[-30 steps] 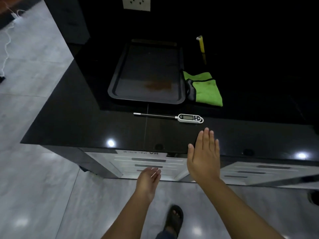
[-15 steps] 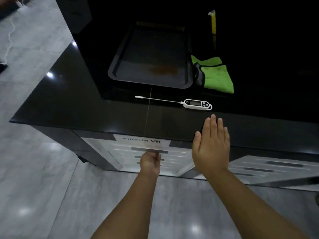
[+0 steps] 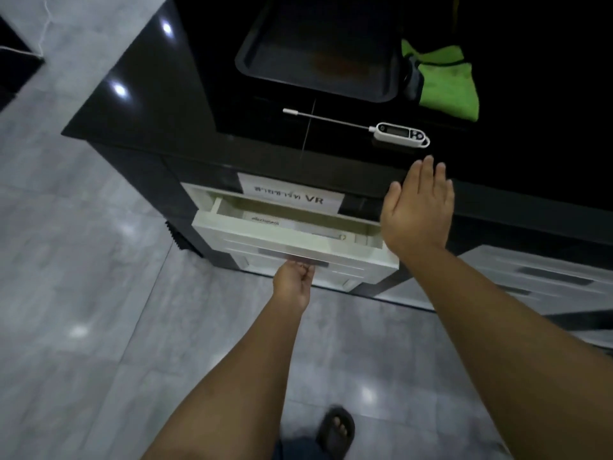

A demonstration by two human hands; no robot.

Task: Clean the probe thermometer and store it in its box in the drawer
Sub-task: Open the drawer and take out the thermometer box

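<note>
The white probe thermometer (image 3: 399, 133) lies on the black counter near its front edge, its thin metal probe pointing left. Below it the top white drawer (image 3: 365, 257) stands partly pulled out. Inside lies a long white box (image 3: 282, 223) with a printed label. My left hand (image 3: 293, 282) grips the drawer's handle from underneath. My right hand (image 3: 418, 207) hovers flat, fingers apart, over the counter's edge just below the thermometer, holding nothing.
A dark baking tray (image 3: 318, 61) with a brown stain sits behind the thermometer. A green cloth (image 3: 446, 84) lies to its right. A paper label marked VR (image 3: 292, 195) hangs above the drawer. More white drawers (image 3: 537, 277) stand at right. Grey floor tiles lie below.
My left hand has pulled the top drawer out, showing the box inside. My head has tilted down and closer. The right hand stays near the counter's edge.
</note>
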